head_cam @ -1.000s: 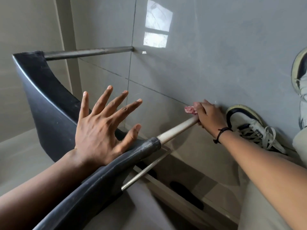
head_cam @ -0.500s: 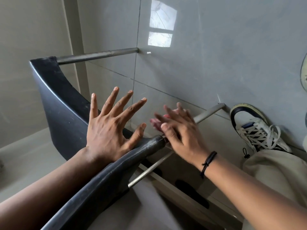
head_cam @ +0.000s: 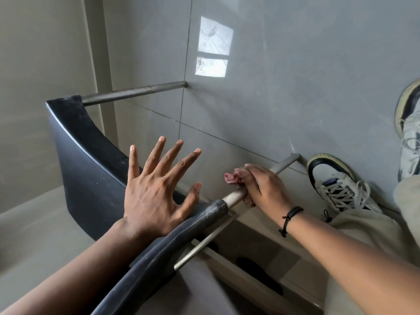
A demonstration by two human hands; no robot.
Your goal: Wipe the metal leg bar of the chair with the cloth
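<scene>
R hand grips pink cloth round leg bar; L hand open, fingers spread, palm on chair.

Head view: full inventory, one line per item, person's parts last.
chair: 1, black, tipped over, left and centre
leg bar: 1, silver, runs from chair edge to floor by the shoe, under the right hand
far leg bar: 1, grey metal, top of chair, end touching floor
thin rod: 1, silver, below chair edge
cloth: 1, pink, bunched around leg bar in right hand
floor: grey tiles, bright window reflection at top
shoes: 2, white and navy, right side
wristband: 1, black, right wrist
left hand: fingers spread, palm on chair
right hand: closed on cloth and leg bar
</scene>
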